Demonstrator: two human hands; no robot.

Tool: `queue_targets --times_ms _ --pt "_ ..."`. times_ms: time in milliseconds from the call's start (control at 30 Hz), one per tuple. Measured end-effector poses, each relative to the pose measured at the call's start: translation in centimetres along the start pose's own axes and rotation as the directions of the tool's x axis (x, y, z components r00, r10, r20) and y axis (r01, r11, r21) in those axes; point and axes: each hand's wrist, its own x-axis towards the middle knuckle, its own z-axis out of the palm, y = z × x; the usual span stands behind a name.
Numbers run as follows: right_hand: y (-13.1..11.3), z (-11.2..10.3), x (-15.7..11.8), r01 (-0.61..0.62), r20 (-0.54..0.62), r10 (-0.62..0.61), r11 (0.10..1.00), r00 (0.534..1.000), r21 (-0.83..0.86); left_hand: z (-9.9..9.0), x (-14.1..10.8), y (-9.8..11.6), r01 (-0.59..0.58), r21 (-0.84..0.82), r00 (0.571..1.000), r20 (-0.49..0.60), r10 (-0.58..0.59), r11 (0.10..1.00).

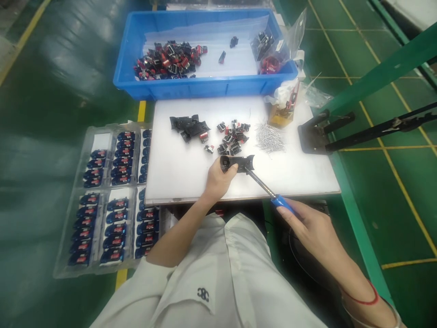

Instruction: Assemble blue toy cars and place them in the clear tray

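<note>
Left hand [218, 180] curled closed around a black plastic housing [239, 164], fingers over its top, held near the front edge of the white table [177, 177]. Right hand [307, 225] closed on the blue handle of a screwdriver [282, 204], steel shaft angled across with its tip meeting the housing. Just beyond lie a heap of small black-and-red connectors [234, 139] and a scatter of silver screws [269, 138].

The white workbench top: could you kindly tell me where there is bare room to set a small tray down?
Bare white surface lies at the front left, between the black plastic housings and the left hand. The middle is crowded with black-and-red connectors and silver pins.
</note>
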Motion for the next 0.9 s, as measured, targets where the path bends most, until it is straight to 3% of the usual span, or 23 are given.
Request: queue_targets --times_ms 600,900 --pt "0.01 0.83 0.12 0.031 0.02 -0.03 0.999 0.999 -0.008 0.01 0.07 -0.36 -0.045 0.035 0.999 0.018 0.044 0.998" --pt "-0.41 0.46 0.19 0.044 0.038 -0.041 0.995 0.998 -0.093 0.11 0.05 -0.78 -0.071 0.083 0.997 0.015 0.07 0.994"
